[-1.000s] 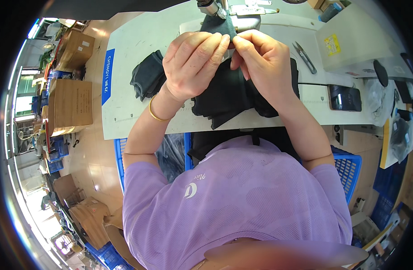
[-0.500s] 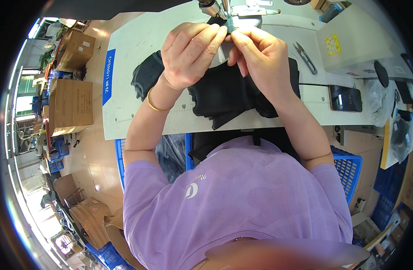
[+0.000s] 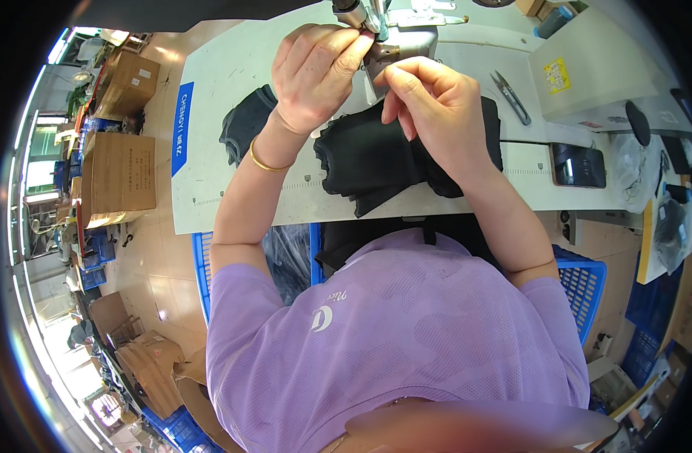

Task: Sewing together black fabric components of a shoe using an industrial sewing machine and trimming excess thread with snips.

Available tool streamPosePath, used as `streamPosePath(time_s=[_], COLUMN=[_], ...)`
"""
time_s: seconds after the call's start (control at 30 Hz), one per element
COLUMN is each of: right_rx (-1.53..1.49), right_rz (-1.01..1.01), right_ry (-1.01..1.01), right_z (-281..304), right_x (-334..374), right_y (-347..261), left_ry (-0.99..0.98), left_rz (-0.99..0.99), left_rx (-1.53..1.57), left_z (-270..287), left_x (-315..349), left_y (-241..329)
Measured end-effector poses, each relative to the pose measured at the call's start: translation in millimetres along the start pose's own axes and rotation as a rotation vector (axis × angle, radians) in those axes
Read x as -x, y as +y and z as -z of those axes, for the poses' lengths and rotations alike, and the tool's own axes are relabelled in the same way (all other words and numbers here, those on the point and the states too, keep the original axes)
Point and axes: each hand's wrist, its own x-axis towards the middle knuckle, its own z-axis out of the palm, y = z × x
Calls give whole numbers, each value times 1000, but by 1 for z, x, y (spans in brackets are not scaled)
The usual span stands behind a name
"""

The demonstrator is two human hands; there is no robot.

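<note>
Both hands work at the sewing machine's needle head [image 3: 380, 30] on the table's far edge: left hand [image 3: 316, 72] with fingers curled, pinching something small there; right hand [image 3: 429, 106] pinching beside it, over black fabric [image 3: 376, 162]. Fingertips this near the needle risk a prick. Snips [image 3: 510, 94] lie to the right.

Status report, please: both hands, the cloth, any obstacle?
Left hand and right hand pinch at the sewing machine head. Black fabric bunched beneath them. Snips lie clear, right.
</note>
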Motion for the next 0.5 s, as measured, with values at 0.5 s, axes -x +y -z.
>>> streamPosePath(time_s=[0.5], right_rx=[-7], right_rz=[-18], right_ry=[-65], right_z=[0], right_x=[6], right_y=[2], left_ry=[3], left_rz=[45], left_rx=[-38], left_z=[-5], left_x=[0], left_y=[0])
